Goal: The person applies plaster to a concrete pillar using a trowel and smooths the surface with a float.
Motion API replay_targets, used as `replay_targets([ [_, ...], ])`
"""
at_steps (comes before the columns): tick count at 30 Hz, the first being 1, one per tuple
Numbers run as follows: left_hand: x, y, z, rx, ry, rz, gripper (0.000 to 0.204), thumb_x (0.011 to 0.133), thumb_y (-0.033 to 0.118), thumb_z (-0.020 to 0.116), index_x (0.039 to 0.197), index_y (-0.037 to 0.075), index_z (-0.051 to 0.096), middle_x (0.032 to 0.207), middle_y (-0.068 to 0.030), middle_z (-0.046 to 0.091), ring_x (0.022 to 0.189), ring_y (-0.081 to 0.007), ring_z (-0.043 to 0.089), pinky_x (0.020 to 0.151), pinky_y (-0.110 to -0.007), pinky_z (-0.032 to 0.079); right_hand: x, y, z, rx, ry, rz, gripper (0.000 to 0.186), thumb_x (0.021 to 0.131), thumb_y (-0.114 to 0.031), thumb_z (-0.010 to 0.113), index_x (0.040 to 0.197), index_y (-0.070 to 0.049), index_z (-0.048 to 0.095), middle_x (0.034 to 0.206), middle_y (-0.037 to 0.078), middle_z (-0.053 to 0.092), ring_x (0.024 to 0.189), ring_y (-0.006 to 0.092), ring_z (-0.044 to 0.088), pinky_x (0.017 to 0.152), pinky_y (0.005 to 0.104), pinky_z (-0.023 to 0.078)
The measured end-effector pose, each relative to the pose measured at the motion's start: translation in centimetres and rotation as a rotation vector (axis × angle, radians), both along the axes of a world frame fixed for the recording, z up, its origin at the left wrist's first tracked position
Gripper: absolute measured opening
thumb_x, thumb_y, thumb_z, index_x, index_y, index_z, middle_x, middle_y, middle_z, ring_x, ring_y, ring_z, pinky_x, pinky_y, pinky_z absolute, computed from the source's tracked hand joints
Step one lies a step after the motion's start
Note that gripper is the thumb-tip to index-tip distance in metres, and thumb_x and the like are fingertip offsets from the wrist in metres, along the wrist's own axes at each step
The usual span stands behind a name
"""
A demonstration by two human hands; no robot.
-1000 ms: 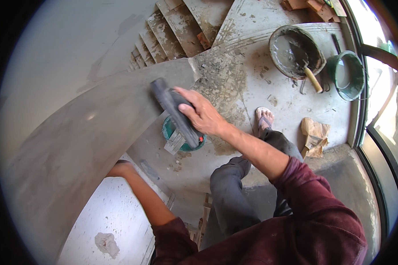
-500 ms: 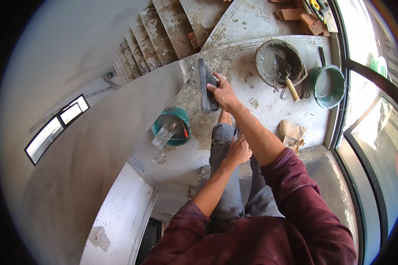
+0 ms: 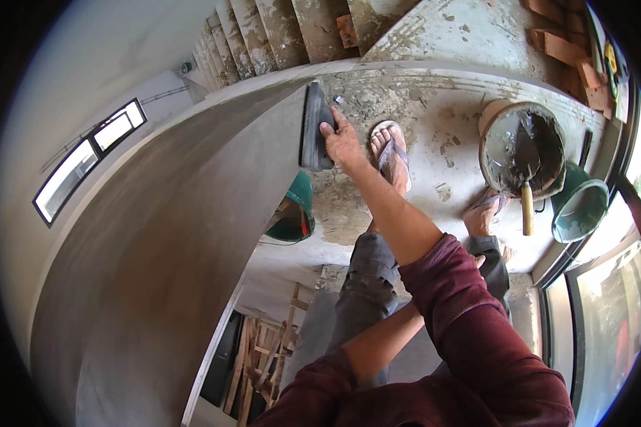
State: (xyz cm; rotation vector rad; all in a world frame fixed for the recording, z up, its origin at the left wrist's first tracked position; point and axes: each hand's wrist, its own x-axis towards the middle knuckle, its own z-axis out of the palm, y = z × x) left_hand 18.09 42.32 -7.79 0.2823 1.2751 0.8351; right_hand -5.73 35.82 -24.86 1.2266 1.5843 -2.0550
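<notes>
My right hand [image 3: 343,144] is closed round a dark plastering float [image 3: 313,129]. The float stands on edge at the far right side of a grey plastered wall [image 3: 171,235], its flat face turned toward that wall. I cannot tell whether the two touch. My left hand [image 3: 480,260] is nearly hidden behind my right sleeve; only a bit of its fingers shows, near my right knee. Below the float, a green bucket [image 3: 303,203] is partly covered by the wall's edge. To the right stands a mortar-smeared bucket [image 3: 489,146] with a wooden-handled trowel [image 3: 527,206] in it.
A second green bucket [image 3: 580,206] tilts beside the window frame at right. Bricks [image 3: 563,48] are heaped at the far right. Mortar-spattered steps [image 3: 278,32] rise at the back. My sandalled feet [image 3: 392,156] are on the stained floor; lumber [image 3: 263,363] lies below the wall.
My view has swung, and the float has come over beside the wall's edge. My left hand has gone behind my right arm, and both feet now show.
</notes>
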Motion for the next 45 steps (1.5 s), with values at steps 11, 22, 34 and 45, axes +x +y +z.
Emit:
replay_targets([
  [11, -3.4, 3.8, -1.0, -0.027, 0.274, -0.205, 0.043, 0.094, 0.028, 0.055, 0.129, 0.004, 0.055, 0.123, -0.0177, 0.063, 0.111, -0.0318, 0.062, 0.095, -0.044, 0.049, -5.0, 15.3, 8.9, 0.07, 0.038, 0.752, 0.053, 0.096, -0.032, 0.057, 0.142, -0.007, 0.048, 0.119, 0.02, 0.065, 0.104, 0.0279, 0.065, 0.097, 0.0387, 0.048],
  [22, -5.6, 5.5, -2.9, 0.071, 0.464, -0.206, 0.034, 0.092, 0.031, 0.056, 0.113, 0.005, 0.059, 0.107, -0.0152, 0.064, 0.099, -0.0308, 0.065, 0.083, -0.048, 0.052, -22.4, 9.9, -4.2, 0.294, 0.373, 1.675, 0.041, 0.089, -0.027, 0.057, 0.121, -0.004, 0.065, 0.118, 0.017, 0.067, 0.108, 0.0314, 0.063, 0.096, 0.039, 0.046],
  [34, -10.6, 6.3, -1.0, -0.056, 0.208, 0.012, 0.032, 0.093, 0.021, 0.054, 0.12, 0.004, 0.055, 0.114, -0.0148, 0.064, 0.106, -0.0308, 0.063, 0.091, -0.046, 0.051, -24.1, 7.6, 7.7, -0.457, 0.287, 1.236, 0.048, 0.092, -0.033, 0.06, 0.134, -0.009, 0.057, 0.128, 0.012, 0.063, 0.108, 0.023, 0.063, 0.098, 0.0322, 0.047],
  [45, -9.7, 6.5, -0.7, -0.052, 0.231, 0.094, 0.027, 0.089, 0.018, 0.057, 0.111, 0.002, 0.057, 0.1, -0.018, 0.065, 0.094, -0.0332, 0.067, 0.079, -0.046, 0.055, -22.3, 6.3, 2.8, 0.068, 0.51, 1.585, 0.051, 0.094, -0.039, 0.055, 0.132, -0.005, 0.058, 0.126, 0.017, 0.063, 0.118, 0.0302, 0.058, 0.102, 0.0431, 0.044],
])
